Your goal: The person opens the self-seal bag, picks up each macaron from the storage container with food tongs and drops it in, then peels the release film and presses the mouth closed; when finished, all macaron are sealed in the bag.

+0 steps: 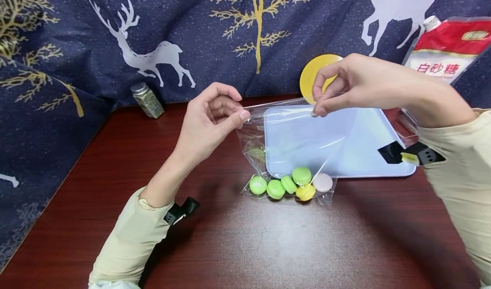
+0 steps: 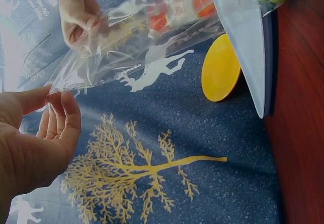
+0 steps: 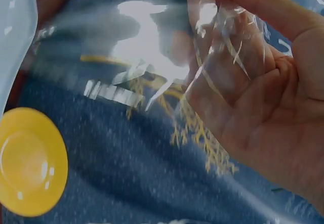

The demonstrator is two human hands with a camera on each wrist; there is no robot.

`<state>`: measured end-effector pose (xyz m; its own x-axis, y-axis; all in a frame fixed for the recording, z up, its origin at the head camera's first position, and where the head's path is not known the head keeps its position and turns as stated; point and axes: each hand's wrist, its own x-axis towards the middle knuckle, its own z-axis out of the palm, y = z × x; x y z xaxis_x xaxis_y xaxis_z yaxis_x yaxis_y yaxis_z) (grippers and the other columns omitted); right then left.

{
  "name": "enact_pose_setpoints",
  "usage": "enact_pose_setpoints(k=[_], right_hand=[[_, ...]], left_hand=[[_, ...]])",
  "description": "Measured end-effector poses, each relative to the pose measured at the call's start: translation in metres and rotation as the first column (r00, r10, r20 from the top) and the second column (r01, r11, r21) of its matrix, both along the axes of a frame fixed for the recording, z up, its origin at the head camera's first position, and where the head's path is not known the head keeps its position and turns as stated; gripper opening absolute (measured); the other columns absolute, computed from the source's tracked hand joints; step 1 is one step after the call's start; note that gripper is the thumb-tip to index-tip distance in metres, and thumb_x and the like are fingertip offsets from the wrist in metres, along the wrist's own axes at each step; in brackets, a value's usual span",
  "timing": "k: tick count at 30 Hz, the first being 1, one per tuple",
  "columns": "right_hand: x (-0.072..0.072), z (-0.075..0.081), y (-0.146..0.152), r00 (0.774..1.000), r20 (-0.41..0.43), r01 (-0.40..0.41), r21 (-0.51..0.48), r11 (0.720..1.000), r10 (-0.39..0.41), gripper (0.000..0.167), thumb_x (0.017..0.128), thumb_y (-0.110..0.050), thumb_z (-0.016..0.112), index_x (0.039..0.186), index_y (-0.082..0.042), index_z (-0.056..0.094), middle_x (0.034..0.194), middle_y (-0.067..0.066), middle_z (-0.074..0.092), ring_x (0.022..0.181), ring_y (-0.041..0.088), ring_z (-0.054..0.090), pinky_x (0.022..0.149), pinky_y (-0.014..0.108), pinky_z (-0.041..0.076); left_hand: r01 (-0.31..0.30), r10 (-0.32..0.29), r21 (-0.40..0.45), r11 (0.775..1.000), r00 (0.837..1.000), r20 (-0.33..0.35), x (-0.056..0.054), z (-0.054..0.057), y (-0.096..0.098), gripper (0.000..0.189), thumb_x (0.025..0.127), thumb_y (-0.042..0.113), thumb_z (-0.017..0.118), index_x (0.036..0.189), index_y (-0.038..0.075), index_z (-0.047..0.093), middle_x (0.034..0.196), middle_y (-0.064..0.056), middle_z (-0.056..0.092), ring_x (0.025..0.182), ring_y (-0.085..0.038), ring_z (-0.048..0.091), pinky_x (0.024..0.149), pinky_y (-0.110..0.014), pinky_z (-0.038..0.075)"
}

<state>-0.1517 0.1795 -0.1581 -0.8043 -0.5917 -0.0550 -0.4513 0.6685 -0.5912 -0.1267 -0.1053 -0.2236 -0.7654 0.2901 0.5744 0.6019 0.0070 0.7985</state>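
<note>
A clear plastic bag hangs upright between my hands, its bottom touching the table. Inside, along its bottom, lie several macarons: green ones, a yellow one and a pale one. My left hand pinches the bag's upper left corner between thumb and fingers. At the upper right edge, my right hand pinches the film the same way. In the left wrist view the bag stretches between both hands, and in the right wrist view its film crosses my right palm.
A pale blue tray lies behind the bag, seen partly through it. Behind the tray a yellow plate leans on the deer-patterned cloth. A sugar pouch stands at the right, and a spice jar at the back left of the brown table.
</note>
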Motion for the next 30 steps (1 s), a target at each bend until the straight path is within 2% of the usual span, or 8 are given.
enact_pose_setpoints(k=[1,3,8,13,16,20,24,30], right_hand=[[0.0,-0.001,0.005,1.0,-0.011,0.016,0.006,1.0,-0.016,0.026,0.081,-0.024,0.074,0.093,-0.009,0.058,0.085,-0.002,0.071,0.078,0.015,0.06,0.061,0.027,0.037],[0.0,-0.002,0.015,0.998,-0.022,0.052,0.017,0.999,-0.052,0.025,0.081,-0.025,0.074,0.094,-0.01,0.058,0.086,-0.002,0.071,0.059,0.013,0.053,0.052,0.027,0.037],[0.001,-0.004,0.035,0.992,-0.031,0.123,-0.009,0.992,-0.123,0.024,0.081,-0.024,0.074,0.093,-0.011,0.058,0.086,-0.001,0.071,0.045,0.017,0.027,0.035,0.032,0.026],[0.005,-0.006,0.044,0.988,-0.025,0.152,-0.048,0.987,-0.153,0.023,0.08,-0.021,0.074,0.092,-0.01,0.058,0.085,0.002,0.071,0.045,0.018,0.029,0.035,0.032,0.027],[0.007,-0.007,0.046,0.987,-0.055,0.146,-0.052,0.988,-0.149,0.024,0.079,-0.021,0.076,0.093,-0.011,0.059,0.084,0.001,0.071,0.049,0.017,0.045,0.04,0.032,0.031],[0.007,-0.009,0.047,0.983,-0.115,0.135,-0.054,0.989,-0.141,0.024,0.077,-0.02,0.077,0.093,-0.014,0.06,0.085,-0.001,0.071,0.07,0.018,0.062,0.05,0.03,0.039],[0.005,-0.012,0.054,0.974,-0.159,0.151,-0.067,0.986,-0.16,0.023,0.077,-0.018,0.077,0.093,-0.014,0.061,0.085,-0.001,0.071,0.072,0.016,0.065,0.056,0.021,0.046],[0.003,-0.02,0.066,0.96,-0.184,0.187,-0.141,0.972,-0.211,0.024,0.077,-0.008,0.076,0.096,-0.01,0.061,0.083,0.001,0.071,0.069,0.013,0.065,0.055,0.02,0.049]], left_hand=[[-0.002,0.002,-0.004,1.0,1.0,-0.004,0.0,0.001,0.0,0.022,0.08,-0.009,0.066,0.097,-0.003,0.054,0.075,-0.011,0.064,0.065,-0.021,0.059,0.061,-0.028,0.049],[-0.003,0.003,-0.004,1.0,1.0,-0.004,-0.001,0.002,-0.001,0.022,0.08,-0.009,0.066,0.097,-0.002,0.054,0.075,-0.01,0.064,0.064,-0.021,0.059,0.061,-0.028,0.05],[0.0,-0.001,0.016,1.0,1.0,0.021,-0.001,0.003,-0.003,0.022,0.079,-0.01,0.066,0.096,0.0,0.055,0.074,-0.008,0.064,0.064,-0.022,0.059,0.061,-0.029,0.05],[0.003,-0.003,0.019,1.0,1.0,0.025,-0.001,0.004,-0.004,0.023,0.079,-0.01,0.066,0.097,0.0,0.054,0.075,-0.009,0.064,0.063,-0.021,0.059,0.061,-0.029,0.051],[0.007,-0.007,0.018,1.0,1.0,0.013,0.0,0.004,-0.005,0.023,0.08,-0.01,0.066,0.097,-0.001,0.054,0.075,-0.012,0.064,0.063,-0.022,0.059,0.061,-0.03,0.051],[0.012,-0.012,0.022,1.0,1.0,-0.003,0.0,0.005,-0.006,0.022,0.08,-0.011,0.065,0.097,-0.004,0.053,0.075,-0.014,0.064,0.062,-0.021,0.059,0.06,-0.03,0.051],[0.015,-0.014,0.021,1.0,1.0,-0.017,-0.001,0.006,-0.008,0.022,0.08,-0.011,0.065,0.097,-0.005,0.052,0.074,-0.011,0.064,0.061,-0.021,0.058,0.06,-0.031,0.051],[0.003,-0.003,0.042,0.999,1.0,-0.003,-0.004,0.005,-0.01,0.023,0.079,-0.013,0.065,0.096,-0.004,0.052,0.074,-0.009,0.064,0.061,-0.02,0.058,0.059,-0.029,0.05]])
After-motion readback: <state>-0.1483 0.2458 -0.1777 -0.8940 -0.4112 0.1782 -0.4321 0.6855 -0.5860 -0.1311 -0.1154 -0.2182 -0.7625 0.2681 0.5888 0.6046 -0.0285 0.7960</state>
